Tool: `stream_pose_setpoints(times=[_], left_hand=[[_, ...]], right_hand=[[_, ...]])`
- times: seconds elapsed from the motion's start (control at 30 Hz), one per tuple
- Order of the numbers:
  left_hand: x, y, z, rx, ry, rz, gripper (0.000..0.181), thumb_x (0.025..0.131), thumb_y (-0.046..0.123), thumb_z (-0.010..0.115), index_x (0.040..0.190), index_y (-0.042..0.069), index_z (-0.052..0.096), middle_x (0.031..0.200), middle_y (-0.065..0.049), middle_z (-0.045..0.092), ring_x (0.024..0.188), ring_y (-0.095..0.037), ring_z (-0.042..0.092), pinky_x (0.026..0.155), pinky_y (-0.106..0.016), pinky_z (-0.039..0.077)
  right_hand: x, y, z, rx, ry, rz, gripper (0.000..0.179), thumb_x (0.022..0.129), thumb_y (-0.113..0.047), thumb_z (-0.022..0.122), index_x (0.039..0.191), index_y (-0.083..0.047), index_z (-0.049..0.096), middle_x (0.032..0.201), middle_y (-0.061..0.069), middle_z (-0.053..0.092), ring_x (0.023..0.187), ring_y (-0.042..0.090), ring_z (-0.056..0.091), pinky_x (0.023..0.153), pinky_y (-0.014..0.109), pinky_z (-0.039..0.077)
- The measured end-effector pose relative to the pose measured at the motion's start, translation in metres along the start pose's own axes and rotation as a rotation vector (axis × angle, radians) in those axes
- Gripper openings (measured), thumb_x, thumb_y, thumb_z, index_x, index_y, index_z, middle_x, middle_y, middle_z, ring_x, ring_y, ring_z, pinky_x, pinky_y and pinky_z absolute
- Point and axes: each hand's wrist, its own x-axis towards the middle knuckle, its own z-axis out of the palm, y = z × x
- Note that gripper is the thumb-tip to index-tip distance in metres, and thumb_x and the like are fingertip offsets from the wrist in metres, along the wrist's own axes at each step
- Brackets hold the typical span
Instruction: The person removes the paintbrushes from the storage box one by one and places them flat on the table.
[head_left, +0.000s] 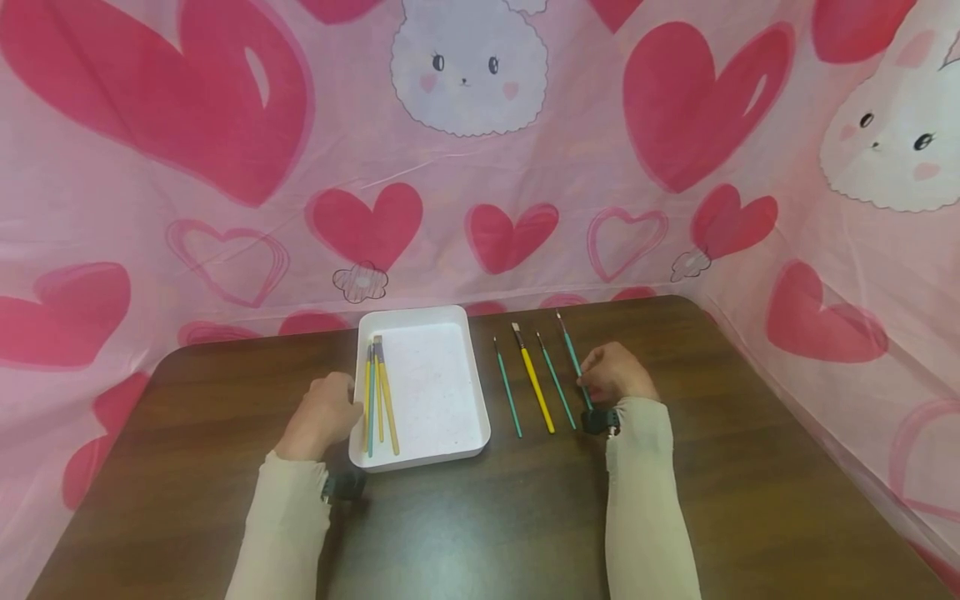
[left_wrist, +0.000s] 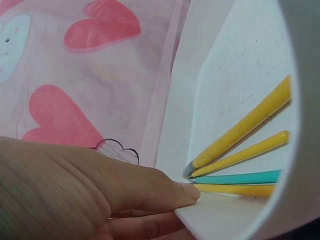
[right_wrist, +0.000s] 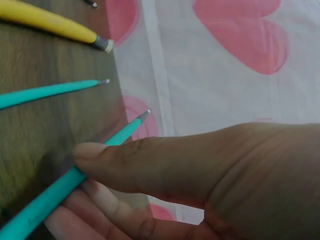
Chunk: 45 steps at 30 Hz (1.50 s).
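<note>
My left hand (head_left: 321, 417) grips the left wall of a white tray (head_left: 442, 454), thumb inside the rim and fingers outside, as the left wrist view shows. Along that side of the tray lie several paintbrushes with yellow handles (left_wrist: 245, 127) and one with a teal handle (left_wrist: 240, 177). My right hand (head_left: 617, 372) pinches a teal paintbrush (right_wrist: 50, 197) between thumb and fingers, its tip pointing away from me. Left of that hand, on the table, are a teal brush (head_left: 555, 379), a yellow flat brush (head_left: 536, 379) and another teal brush (head_left: 507, 387), roughly side by side.
The dark brown wooden table (head_left: 480, 533) has rounded far corners. Pink cloth with hearts and rabbit faces (head_left: 480, 167) hangs close behind it and at both sides. A dark wrist device (head_left: 600, 421) sits at the right cuff, and another (head_left: 345, 485) at the left.
</note>
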Motion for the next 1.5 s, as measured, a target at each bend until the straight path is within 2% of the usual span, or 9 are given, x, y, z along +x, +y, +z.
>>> stream_pose_setpoints(times=[0.2,0.4,0.6,0.77,0.97,1.1,1.3,1.5], left_hand=[[0.001,0.000,0.000,0.017,0.001,-0.002,0.036,0.095,0.012,0.067,0.125,-0.005,0.058,0.105,-0.020,0.067,0.087,-0.030,0.065,0.073,-0.043,0.059],[0.001,0.000,0.000,0.016,0.002,-0.007,0.038,0.095,0.013,0.068,0.127,-0.005,0.058,0.107,-0.021,0.068,0.088,-0.030,0.066,0.076,-0.048,0.060],[0.001,0.000,0.000,0.010,0.006,-0.002,0.037,0.094,0.012,0.068,0.126,-0.005,0.058,0.106,-0.020,0.068,0.087,-0.029,0.066,0.073,-0.043,0.059],[0.001,0.000,0.000,0.011,0.005,-0.003,0.037,0.095,0.012,0.068,0.126,-0.005,0.058,0.106,-0.020,0.068,0.087,-0.029,0.066,0.073,-0.044,0.060],[0.000,0.000,0.000,0.009,0.003,-0.003,0.038,0.095,0.013,0.068,0.127,-0.004,0.058,0.108,-0.021,0.068,0.087,-0.030,0.066,0.073,-0.045,0.060],[0.000,0.001,0.000,0.007,0.001,-0.006,0.038,0.095,0.013,0.068,0.127,-0.004,0.058,0.108,-0.021,0.068,0.088,-0.030,0.066,0.074,-0.046,0.060],[-0.001,0.001,0.000,0.010,0.007,-0.002,0.035,0.095,0.012,0.068,0.125,-0.004,0.059,0.105,-0.020,0.068,0.086,-0.029,0.066,0.070,-0.040,0.057],[-0.001,0.001,0.000,0.006,0.005,-0.010,0.037,0.095,0.012,0.068,0.126,-0.004,0.058,0.107,-0.021,0.068,0.087,-0.030,0.066,0.071,-0.042,0.059]], right_hand=[[0.003,0.006,0.003,-0.016,0.015,0.019,0.011,0.090,-0.006,0.069,0.098,0.001,0.065,0.098,0.014,0.067,0.083,0.028,0.072,0.074,0.038,0.060],[0.005,0.008,0.005,-0.033,0.035,0.039,0.012,0.087,-0.004,0.073,0.094,0.002,0.065,0.092,0.013,0.067,0.078,0.025,0.071,0.071,0.036,0.059],[0.006,0.006,0.005,-0.053,0.041,0.075,0.010,0.087,-0.005,0.074,0.091,0.001,0.067,0.091,0.013,0.068,0.080,0.026,0.070,0.072,0.036,0.059],[0.006,0.006,0.004,-0.064,0.051,0.082,0.011,0.085,-0.006,0.076,0.088,0.001,0.069,0.086,0.012,0.069,0.077,0.024,0.068,0.066,0.033,0.057],[0.003,0.003,0.001,-0.064,0.063,0.079,0.015,0.086,-0.012,0.078,0.091,0.000,0.071,0.090,0.011,0.069,0.079,0.024,0.067,0.067,0.031,0.056],[-0.001,-0.002,-0.001,-0.058,0.074,0.047,0.018,0.088,-0.017,0.076,0.094,-0.001,0.071,0.094,0.011,0.070,0.081,0.023,0.068,0.069,0.031,0.054],[-0.007,-0.014,0.000,-0.060,0.078,-0.010,0.020,0.091,-0.021,0.071,0.100,-0.003,0.071,0.097,0.010,0.067,0.085,0.025,0.063,0.069,0.034,0.050],[-0.007,-0.030,0.006,-0.055,0.077,-0.074,0.019,0.094,-0.020,0.070,0.102,-0.004,0.069,0.105,0.014,0.070,0.089,0.026,0.072,0.076,0.037,0.056]])
